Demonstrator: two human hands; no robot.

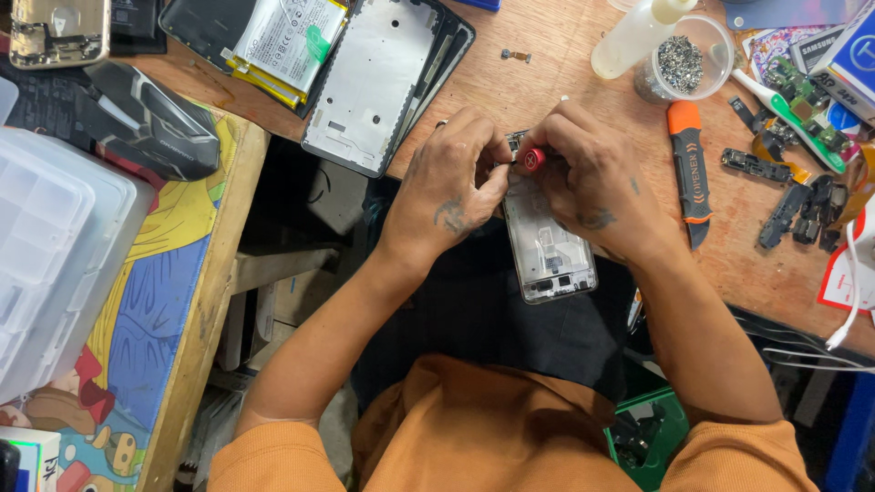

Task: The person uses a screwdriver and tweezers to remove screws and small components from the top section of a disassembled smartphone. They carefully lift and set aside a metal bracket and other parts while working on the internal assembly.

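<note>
An opened phone frame (548,248) lies lengthwise at the near edge of the wooden workbench (547,73). My left hand (453,182) pinches the frame's top end with fingers and thumb. My right hand (592,178) is curled around a small screwdriver with a red cap (533,160), its tip pressed down at the frame's upper corner. Both hands meet over that corner and hide the part under the tip.
A silver phone midframe (369,87) and a battery (287,41) lie at the back left. An orange-handled opener tool (688,164), a clear cup of screws (682,62), a squeeze bottle (638,35) and loose phone parts (802,210) sit right. Plastic organiser boxes (55,255) stand left.
</note>
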